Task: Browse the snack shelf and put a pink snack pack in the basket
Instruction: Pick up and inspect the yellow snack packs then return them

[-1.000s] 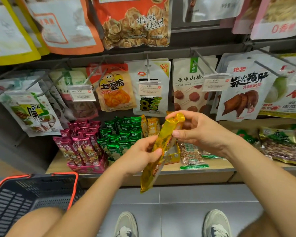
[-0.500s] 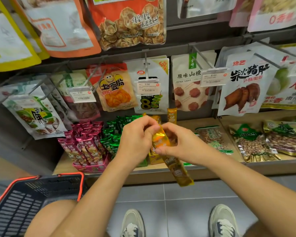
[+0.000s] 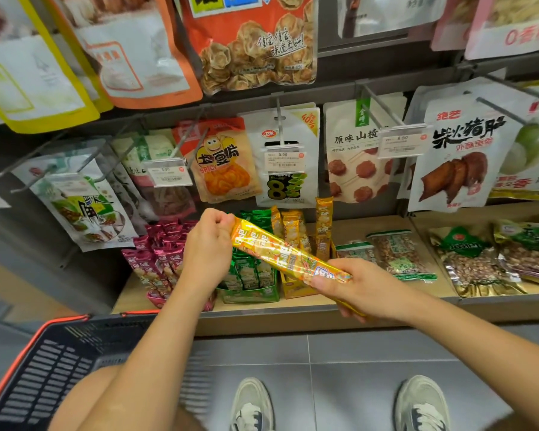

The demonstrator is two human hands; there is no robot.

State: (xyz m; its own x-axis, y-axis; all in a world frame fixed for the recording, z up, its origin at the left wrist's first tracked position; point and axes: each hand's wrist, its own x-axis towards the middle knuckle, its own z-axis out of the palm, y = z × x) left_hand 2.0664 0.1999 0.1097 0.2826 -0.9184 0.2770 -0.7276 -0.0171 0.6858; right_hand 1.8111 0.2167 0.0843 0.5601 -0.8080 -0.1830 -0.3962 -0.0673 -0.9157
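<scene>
A long yellow snack pack [image 3: 280, 253] is stretched slantwise between both hands in front of the low shelf. My left hand [image 3: 207, 244] pinches its upper left end. The lower right end is gripped by my right hand [image 3: 358, 287]. Pink snack packs [image 3: 156, 256] stand in a pink display box on the shelf, just left of my left hand. The black basket with an orange rim [image 3: 44, 365] hangs at the lower left, under my left forearm, and nothing shows inside it.
Green packs [image 3: 249, 275] and yellow packs [image 3: 293, 231] stand in boxes right of the pink ones. Nut bags [image 3: 467, 259] lie further right on the wooden shelf [image 3: 293, 306]. Hanging bags on metal hooks [image 3: 280, 119] with price tags jut out above. Grey floor tiles and my shoes are below.
The yellow pack has been turned from hanging down to lying slantwise, its printed face up. My left hand moved to its upper end, my right hand dropped to its lower end.
</scene>
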